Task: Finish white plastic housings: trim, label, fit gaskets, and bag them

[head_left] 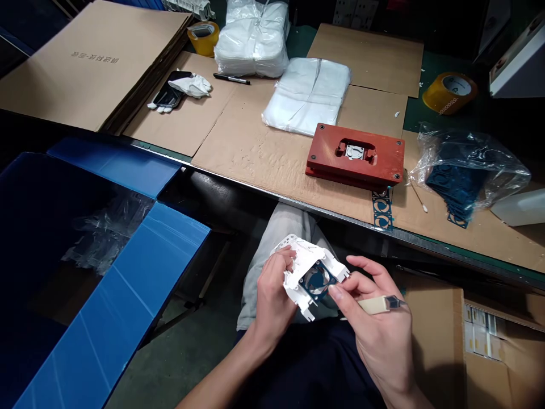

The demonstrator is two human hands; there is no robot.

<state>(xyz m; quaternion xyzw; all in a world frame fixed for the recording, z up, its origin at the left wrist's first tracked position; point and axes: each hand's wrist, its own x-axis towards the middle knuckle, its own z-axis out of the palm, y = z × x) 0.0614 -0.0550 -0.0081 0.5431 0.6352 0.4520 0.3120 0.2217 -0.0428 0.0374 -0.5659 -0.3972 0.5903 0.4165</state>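
Note:
My left hand (272, 289) is closed around a white plastic housing (310, 255) above my lap. A dark blue fan-shaped film piece (317, 281) lies over the round opening of the housing. My right hand (377, 312) is closed on a small cream-handled tool (374, 305) with a dark, narrow end pointing right; its exact kind I cannot make out. The thumb and fingertips of that hand touch the edge of the housing beside the blue piece.
On the cardboard-covered bench sit a red fixture (355, 153), a blue film strip (382, 211), a cotton swab (419, 196) and a bag of blue sheets (460, 176). White plastic packs (309, 94) lie behind. A blue bin (114, 318) stands left, a cardboard box (443, 335) right.

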